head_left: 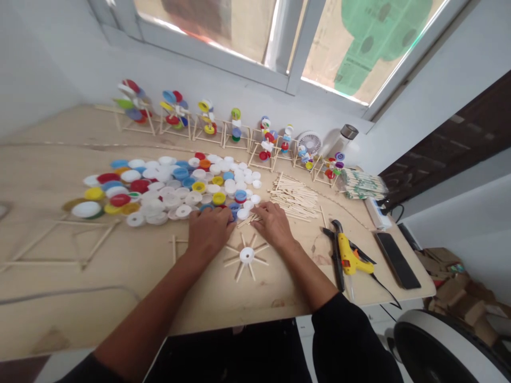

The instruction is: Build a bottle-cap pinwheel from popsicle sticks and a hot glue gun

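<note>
My left hand (210,230) rests palm down at the front edge of a heap of plastic bottle caps (171,198), fingers bent over the caps and thumb apart; it appears to hold nothing. My right hand (273,222) has its thumb and fingers around a few short wooden sticks (248,219) beside the heap. Between my forearms lies a white cap (247,255) with several sticks radiating from it like spokes. A larger pile of wooden sticks (295,197) is just beyond my right hand. My left fingertips are partly hidden.
Stick frames carrying wheels of coloured caps (208,118) line the back of the table. On the right are a yellow glue gun (351,258), a black phone (397,260), bagged sticks (362,184) and a bottle (345,141). A stick frame (43,263) and a cable (80,291) lie at left.
</note>
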Action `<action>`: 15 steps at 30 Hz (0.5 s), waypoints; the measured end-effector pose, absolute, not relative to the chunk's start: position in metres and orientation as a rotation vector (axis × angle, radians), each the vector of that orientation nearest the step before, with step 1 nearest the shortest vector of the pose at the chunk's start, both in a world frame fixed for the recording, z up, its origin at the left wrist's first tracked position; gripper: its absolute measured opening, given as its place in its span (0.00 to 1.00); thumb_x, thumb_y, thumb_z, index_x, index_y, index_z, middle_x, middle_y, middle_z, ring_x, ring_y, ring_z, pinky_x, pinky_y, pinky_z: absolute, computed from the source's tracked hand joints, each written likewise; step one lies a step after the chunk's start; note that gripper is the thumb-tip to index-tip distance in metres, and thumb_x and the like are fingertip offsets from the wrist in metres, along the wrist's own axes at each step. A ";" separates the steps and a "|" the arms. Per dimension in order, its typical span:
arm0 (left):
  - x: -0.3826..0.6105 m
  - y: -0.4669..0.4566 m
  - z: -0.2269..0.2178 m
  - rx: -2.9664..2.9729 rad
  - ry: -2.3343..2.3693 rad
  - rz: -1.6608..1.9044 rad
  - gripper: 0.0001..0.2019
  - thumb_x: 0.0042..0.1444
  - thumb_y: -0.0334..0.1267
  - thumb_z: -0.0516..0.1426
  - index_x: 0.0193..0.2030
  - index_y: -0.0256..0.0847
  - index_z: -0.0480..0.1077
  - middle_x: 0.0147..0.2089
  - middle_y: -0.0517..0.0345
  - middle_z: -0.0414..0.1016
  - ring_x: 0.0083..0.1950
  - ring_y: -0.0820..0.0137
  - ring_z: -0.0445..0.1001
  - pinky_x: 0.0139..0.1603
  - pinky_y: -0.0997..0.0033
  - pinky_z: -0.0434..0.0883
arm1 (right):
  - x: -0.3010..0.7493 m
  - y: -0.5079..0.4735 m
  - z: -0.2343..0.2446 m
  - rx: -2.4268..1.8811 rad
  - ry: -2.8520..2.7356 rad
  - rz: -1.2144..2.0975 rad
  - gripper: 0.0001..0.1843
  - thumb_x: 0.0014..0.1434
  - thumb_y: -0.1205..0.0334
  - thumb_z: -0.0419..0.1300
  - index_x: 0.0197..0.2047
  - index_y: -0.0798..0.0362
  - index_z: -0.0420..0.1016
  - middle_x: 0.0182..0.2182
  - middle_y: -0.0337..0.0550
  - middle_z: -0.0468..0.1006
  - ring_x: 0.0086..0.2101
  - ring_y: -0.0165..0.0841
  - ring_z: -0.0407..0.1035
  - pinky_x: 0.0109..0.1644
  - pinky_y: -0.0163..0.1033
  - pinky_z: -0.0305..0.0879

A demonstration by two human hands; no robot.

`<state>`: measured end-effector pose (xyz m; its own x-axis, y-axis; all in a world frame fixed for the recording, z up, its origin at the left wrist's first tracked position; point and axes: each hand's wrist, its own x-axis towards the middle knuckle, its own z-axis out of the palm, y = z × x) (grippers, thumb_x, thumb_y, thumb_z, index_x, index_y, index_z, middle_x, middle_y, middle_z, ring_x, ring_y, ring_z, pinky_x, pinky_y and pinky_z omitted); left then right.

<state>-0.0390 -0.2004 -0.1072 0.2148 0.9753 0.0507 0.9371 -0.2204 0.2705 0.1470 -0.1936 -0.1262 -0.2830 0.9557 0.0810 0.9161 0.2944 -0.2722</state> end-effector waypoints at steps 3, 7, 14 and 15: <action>-0.037 -0.196 -0.110 2.304 1.865 0.312 0.09 0.61 0.38 0.53 0.38 0.42 0.76 0.42 0.42 0.83 0.51 0.48 0.75 0.50 0.50 0.62 | 0.145 -0.190 -0.129 -1.712 -2.312 0.254 0.17 0.64 0.61 0.65 0.56 0.45 0.78 0.54 0.49 0.75 0.53 0.43 0.66 0.57 0.48 0.64; -0.035 -0.193 -0.112 2.286 1.907 0.333 0.11 0.61 0.37 0.52 0.42 0.42 0.76 0.47 0.39 0.82 0.53 0.47 0.74 0.51 0.49 0.61 | 0.143 -0.186 -0.131 -1.728 -2.288 0.236 0.16 0.64 0.60 0.64 0.55 0.46 0.79 0.53 0.48 0.75 0.52 0.42 0.66 0.56 0.46 0.65; -0.051 -0.210 -0.103 2.248 1.854 0.429 0.14 0.62 0.38 0.51 0.47 0.41 0.75 0.46 0.42 0.82 0.51 0.49 0.76 0.50 0.52 0.63 | 0.148 -0.188 -0.130 -1.705 -2.325 0.227 0.13 0.64 0.59 0.65 0.52 0.48 0.80 0.52 0.48 0.76 0.51 0.41 0.67 0.55 0.44 0.64; -0.057 -0.214 -0.103 2.230 1.862 0.451 0.13 0.61 0.37 0.51 0.46 0.41 0.75 0.44 0.43 0.82 0.50 0.50 0.77 0.49 0.52 0.64 | 0.149 -0.188 -0.130 -1.705 -2.334 0.219 0.12 0.65 0.58 0.65 0.51 0.48 0.80 0.52 0.48 0.76 0.51 0.41 0.67 0.54 0.44 0.63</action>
